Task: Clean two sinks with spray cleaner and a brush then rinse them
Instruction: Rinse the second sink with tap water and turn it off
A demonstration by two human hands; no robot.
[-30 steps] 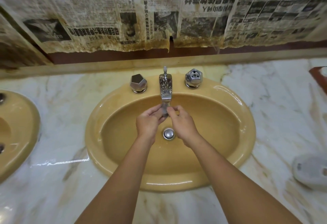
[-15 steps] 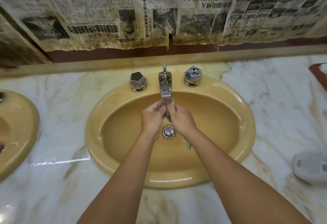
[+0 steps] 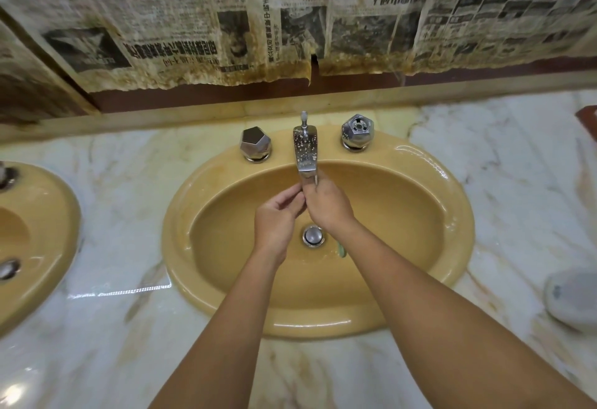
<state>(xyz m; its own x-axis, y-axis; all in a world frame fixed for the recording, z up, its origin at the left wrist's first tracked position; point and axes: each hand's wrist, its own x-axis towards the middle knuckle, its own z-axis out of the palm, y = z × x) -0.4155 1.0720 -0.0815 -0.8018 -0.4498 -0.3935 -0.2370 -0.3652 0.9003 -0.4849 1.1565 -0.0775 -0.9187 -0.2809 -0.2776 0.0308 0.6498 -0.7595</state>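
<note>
A yellow oval sink [image 3: 200,182] is set in the marble counter, with a chrome spout [image 3: 305,150] and a drain plug [image 3: 312,236]. Both my hands are together just under the spout's tip. My right hand [image 3: 328,205] grips a thin brush; its pale green handle end [image 3: 340,250] pokes out below the wrist and a light tip shows above the knuckles. My left hand [image 3: 277,218] has its fingers curled, pinching at the brush's upper end against the right hand. I cannot tell whether water runs. A second yellow sink [image 3: 48,231] lies at the left edge.
Two faceted chrome knobs [image 3: 255,143] [image 3: 358,132] flank the spout. A whitish rounded object [image 3: 571,299] lies on the counter [image 3: 113,328] at the right. Stained newspaper covers the wall behind. A red-brown item shows at the far right edge.
Both hands rose from above the drain to right under the spout's tip and closed together. The brush's green handle end now shows below the right wrist.
</note>
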